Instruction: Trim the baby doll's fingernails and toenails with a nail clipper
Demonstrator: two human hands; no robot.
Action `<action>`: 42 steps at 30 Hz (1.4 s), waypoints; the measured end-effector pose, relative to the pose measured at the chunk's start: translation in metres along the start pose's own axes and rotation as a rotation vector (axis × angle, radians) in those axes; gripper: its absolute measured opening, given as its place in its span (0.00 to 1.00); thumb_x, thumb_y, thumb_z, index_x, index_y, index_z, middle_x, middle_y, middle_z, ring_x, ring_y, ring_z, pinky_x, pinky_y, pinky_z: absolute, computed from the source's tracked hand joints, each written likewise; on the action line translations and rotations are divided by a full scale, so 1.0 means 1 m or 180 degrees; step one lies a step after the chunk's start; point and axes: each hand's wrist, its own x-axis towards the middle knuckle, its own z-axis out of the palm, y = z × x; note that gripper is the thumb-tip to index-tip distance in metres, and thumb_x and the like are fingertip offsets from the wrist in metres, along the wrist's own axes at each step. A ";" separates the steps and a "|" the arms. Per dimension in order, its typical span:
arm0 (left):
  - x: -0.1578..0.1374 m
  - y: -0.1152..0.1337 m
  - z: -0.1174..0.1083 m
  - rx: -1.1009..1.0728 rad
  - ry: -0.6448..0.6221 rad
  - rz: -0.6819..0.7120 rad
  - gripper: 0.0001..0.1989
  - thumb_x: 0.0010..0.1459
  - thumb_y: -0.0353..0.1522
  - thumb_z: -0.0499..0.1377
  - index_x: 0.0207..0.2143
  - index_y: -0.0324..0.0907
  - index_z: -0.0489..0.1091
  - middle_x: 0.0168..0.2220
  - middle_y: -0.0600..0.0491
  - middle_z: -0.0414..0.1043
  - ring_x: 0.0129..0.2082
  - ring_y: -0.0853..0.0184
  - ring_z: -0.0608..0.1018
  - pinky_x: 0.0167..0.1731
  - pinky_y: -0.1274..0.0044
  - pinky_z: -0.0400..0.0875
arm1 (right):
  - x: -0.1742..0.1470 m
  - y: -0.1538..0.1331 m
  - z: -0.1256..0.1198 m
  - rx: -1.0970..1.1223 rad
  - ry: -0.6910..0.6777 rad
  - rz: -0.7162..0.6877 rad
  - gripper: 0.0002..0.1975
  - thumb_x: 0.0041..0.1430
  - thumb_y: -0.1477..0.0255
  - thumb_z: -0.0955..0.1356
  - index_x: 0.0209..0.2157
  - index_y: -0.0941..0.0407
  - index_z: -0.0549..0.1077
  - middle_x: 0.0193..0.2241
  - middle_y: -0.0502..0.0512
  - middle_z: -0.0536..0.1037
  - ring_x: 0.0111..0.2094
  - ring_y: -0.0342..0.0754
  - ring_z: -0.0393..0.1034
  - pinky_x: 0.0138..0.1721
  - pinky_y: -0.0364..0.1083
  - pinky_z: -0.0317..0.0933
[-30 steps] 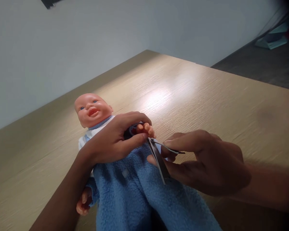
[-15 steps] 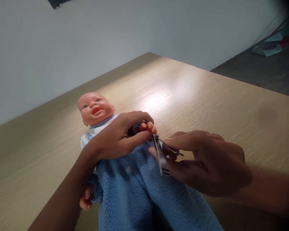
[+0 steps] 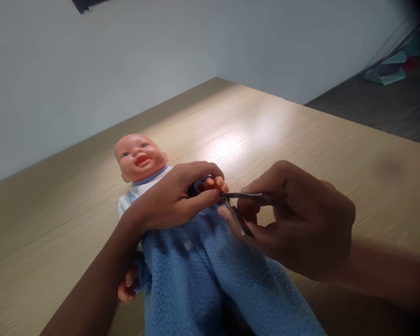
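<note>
A baby doll [image 3: 182, 261] in a fuzzy blue and white outfit lies on its back on the wooden table. My left hand [image 3: 175, 198] reaches across its chest, with thumb and fingers closed round the doll's hand [image 3: 217, 183]. Metal nail clippers [image 3: 235, 215] are gripped in my right hand [image 3: 301, 219], the lever raised away from the body. Their jaw end is at the doll's fingertips, beside my left thumb; whether it touches them I cannot tell. The doll's other hand [image 3: 128, 282] rests beneath my left forearm.
The wooden table [image 3: 266, 130] extends behind and to the right, with a bright light reflection on it. A pale wall [image 3: 143, 56] rises beyond its far edge. On the dark floor at the upper right lies a light green object [image 3: 385, 74].
My right hand has shifted and its knuckles have risen. The clippers' lever stands wider from the body, and the clippers have turned slightly. My left hand stays on the doll's hand.
</note>
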 end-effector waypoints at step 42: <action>-0.002 0.003 -0.001 -0.0078 0.0037 -0.0029 0.07 0.69 0.33 0.56 0.41 0.41 0.72 0.40 0.55 0.74 0.41 0.71 0.76 0.42 0.79 0.70 | -0.001 0.019 -0.011 0.0594 -0.0541 0.0369 0.09 0.53 0.71 0.80 0.29 0.53 0.78 0.25 0.49 0.81 0.24 0.44 0.78 0.24 0.40 0.73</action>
